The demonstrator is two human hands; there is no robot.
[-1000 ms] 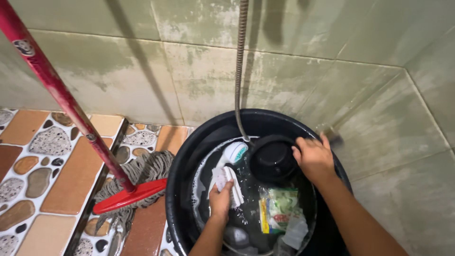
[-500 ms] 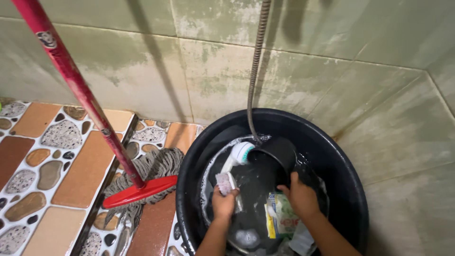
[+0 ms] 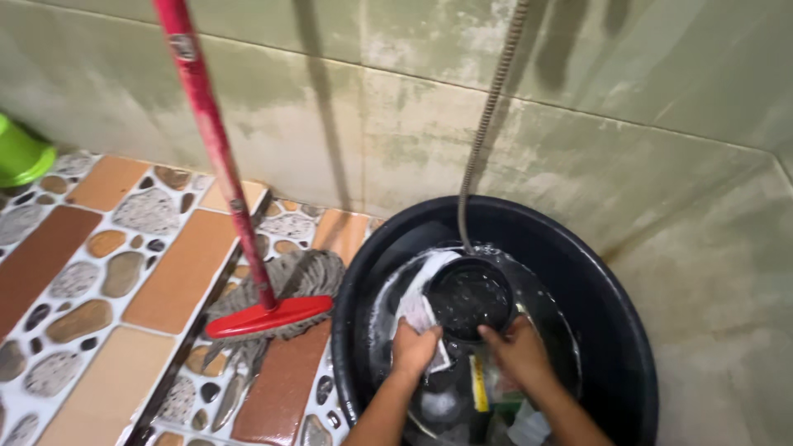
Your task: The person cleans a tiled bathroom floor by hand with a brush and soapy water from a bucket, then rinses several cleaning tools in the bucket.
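A large black tub [image 3: 595,272] holds soapy water and dishes. My left hand [image 3: 413,347] is closed on a pale scrubbing cloth [image 3: 415,311] and presses it against the rim of a small black bowl [image 3: 469,299]. My right hand [image 3: 519,353] grips the near edge of that bowl. A metal shower hose [image 3: 487,116] hangs down from above and ends at the bowl. A yellow-and-green packet [image 3: 481,385] lies in the water below my right hand.
A red-handled mop [image 3: 216,140] leans on the wall, its red head [image 3: 268,317] and grey strands on the pebble-and-orange tiled floor [image 3: 99,272] left of the tub. A green container [image 3: 21,153] sits at the far left. Stained green wall tiles [image 3: 661,83] close the corner.
My right hand has come down from the tub's far right rim to the near edge of the black bowl. My left hand stays on the cloth. The view shifted right and closer.
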